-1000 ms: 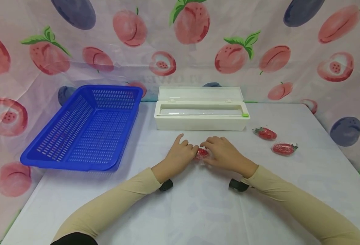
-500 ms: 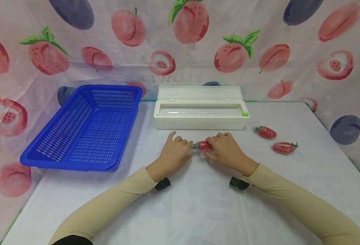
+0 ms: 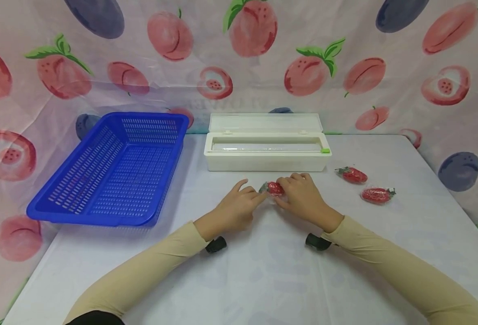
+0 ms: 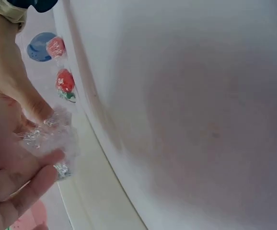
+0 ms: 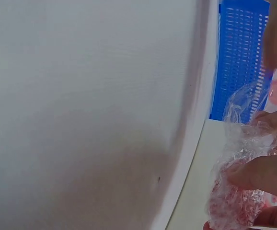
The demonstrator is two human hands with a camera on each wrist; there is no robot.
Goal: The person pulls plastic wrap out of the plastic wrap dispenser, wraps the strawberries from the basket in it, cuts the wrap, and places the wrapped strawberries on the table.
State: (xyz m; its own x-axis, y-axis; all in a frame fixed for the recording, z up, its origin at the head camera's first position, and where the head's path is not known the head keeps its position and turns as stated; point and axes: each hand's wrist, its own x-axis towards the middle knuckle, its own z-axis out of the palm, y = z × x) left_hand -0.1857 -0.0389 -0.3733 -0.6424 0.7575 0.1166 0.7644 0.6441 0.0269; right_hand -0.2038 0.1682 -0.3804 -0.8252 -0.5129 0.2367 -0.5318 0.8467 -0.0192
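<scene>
A red strawberry [image 3: 274, 188] wrapped in clear cling film [image 5: 244, 139] is between the two hands, its green leafy end to the left. The right hand [image 3: 303, 198] grips its red body, thumb on the near side. The left hand [image 3: 239, 205] has its fingers stretched out to the leafy end, where the fingertips touch the crumpled film. Loose film stands out from that end in the right wrist view. Two more film-wrapped strawberries, a farther one [image 3: 352, 175] and a nearer one [image 3: 378, 195], lie on the table to the right.
Behind the hands stands a white cling film dispenser [image 3: 268, 162] with its lid raised and a green slider at its right end. To the left is a blue perforated basket [image 3: 96, 219]. A white cloth covers the table [image 3: 263, 280]; a fruit-print curtain [image 3: 255, 95] hangs behind.
The left hand draws back from the strawberry, then returns with fingers stretched to its leafy end. The right hand keeps its grip, and the strawberry has shifted slightly up and right.
</scene>
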